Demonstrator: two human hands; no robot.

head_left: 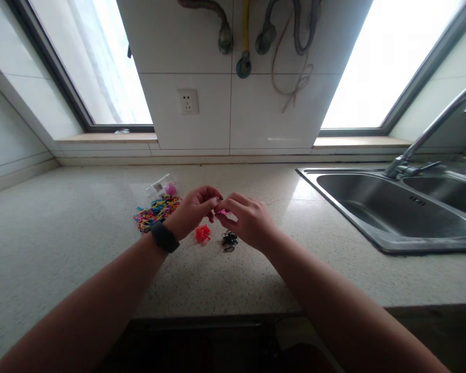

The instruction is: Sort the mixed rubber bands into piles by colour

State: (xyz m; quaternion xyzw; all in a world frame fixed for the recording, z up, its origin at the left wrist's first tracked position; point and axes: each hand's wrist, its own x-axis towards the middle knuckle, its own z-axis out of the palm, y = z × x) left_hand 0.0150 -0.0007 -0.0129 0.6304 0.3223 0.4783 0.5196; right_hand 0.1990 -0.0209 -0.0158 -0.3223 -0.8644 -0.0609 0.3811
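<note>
My left hand (pixel 196 210), with a dark watch (pixel 164 237) on the wrist, and my right hand (pixel 250 217) meet above the counter with fingertips pinched together. Between them a small pink thing (pixel 222 211) shows; fingers cover most of it, so its kind cannot be made out. Below the hands lie a small pile of red rubber bands (pixel 202 234) and a small pile of black rubber bands (pixel 229 238). A larger heap of multicoloured bands (pixel 155 211) spreads to the left, partly behind my left hand. Beyond it rest a pink round item (pixel 171 188) and a clear plastic bag (pixel 157 185).
The speckled counter (pixel 81 233) runs along a white tiled wall with a socket (pixel 188 101). At the right a steel double sink (pixel 388 207) is set in, with a tap (pixel 431 134) over it. Hoses and a yellow pipe (pixel 246 26) hang on the wall between two windows.
</note>
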